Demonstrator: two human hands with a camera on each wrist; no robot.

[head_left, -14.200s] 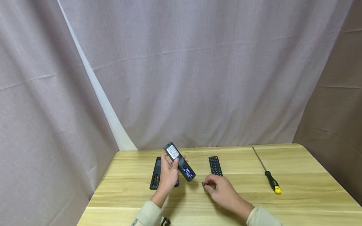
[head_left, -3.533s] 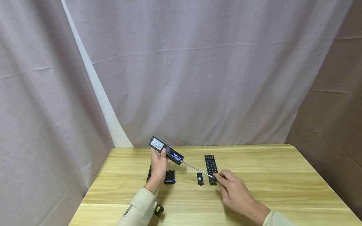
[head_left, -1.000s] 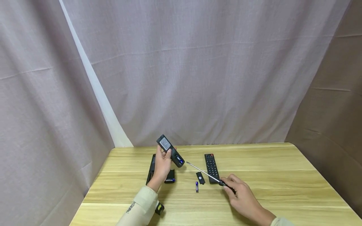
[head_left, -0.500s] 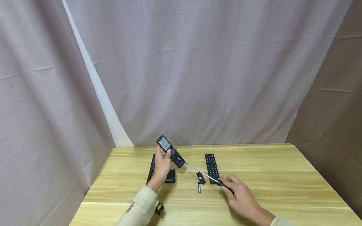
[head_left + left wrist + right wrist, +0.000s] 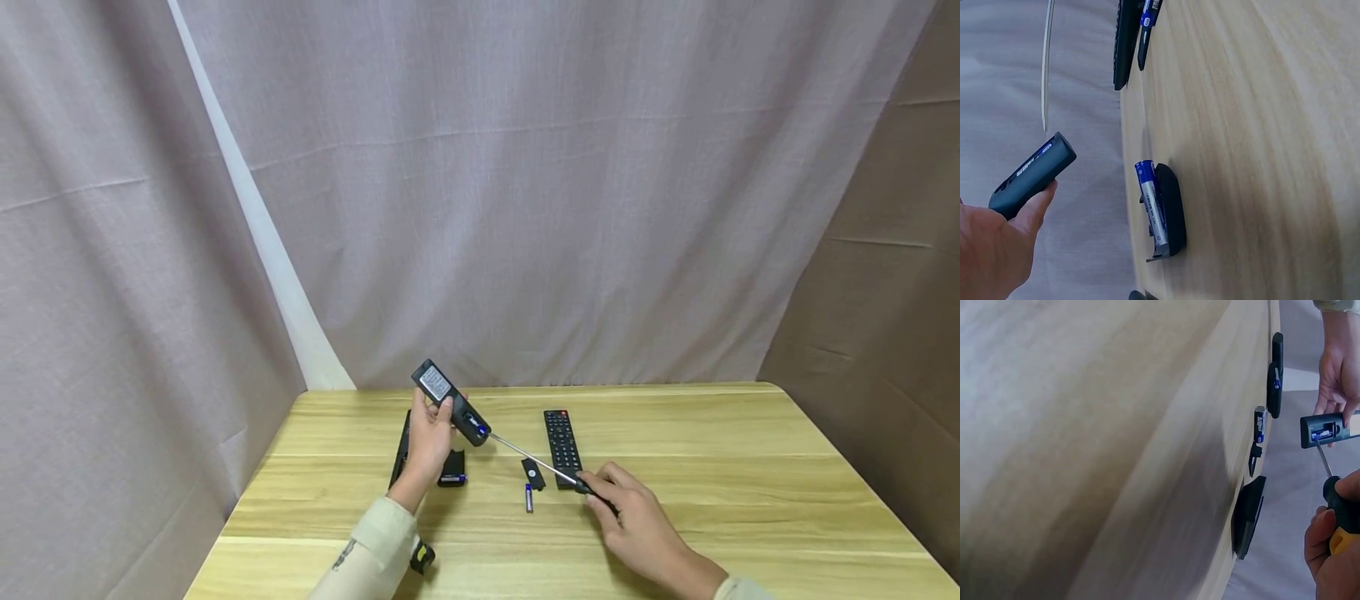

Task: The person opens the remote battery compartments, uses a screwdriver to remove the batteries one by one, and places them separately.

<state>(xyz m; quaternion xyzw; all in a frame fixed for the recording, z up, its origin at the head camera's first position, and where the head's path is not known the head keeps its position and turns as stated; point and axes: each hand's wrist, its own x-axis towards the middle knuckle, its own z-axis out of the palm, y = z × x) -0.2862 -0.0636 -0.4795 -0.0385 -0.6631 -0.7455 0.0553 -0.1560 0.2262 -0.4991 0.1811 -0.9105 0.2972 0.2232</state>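
My left hand (image 5: 431, 437) holds a black remote control (image 5: 437, 383) raised over the table, its back with the white label up. Its battery compartment is uncovered, and a blue battery (image 5: 1322, 434) lies inside. In my right hand (image 5: 637, 521) is a screwdriver (image 5: 536, 460) with a black and yellow handle, gripped by fingers and thumb. The screwdriver's tip meets the compartment end of the remote, at the battery in the right wrist view. Below, a loose blue battery (image 5: 528, 498) lies on the table beside a small black battery cover (image 5: 532, 473).
A second remote (image 5: 561, 446) lies buttons up, right of the cover. Another black remote (image 5: 400, 450) is partly hidden behind the left forearm. Near it sits a small black piece (image 5: 452, 467) bearing a blue battery. A black and yellow object (image 5: 422, 556) lies by the left sleeve.
Since the oldest frame, the cover has been laid down and the screwdriver picked up. One battery has come out onto the table. In the last second, the screwdriver tip moved to the remote.
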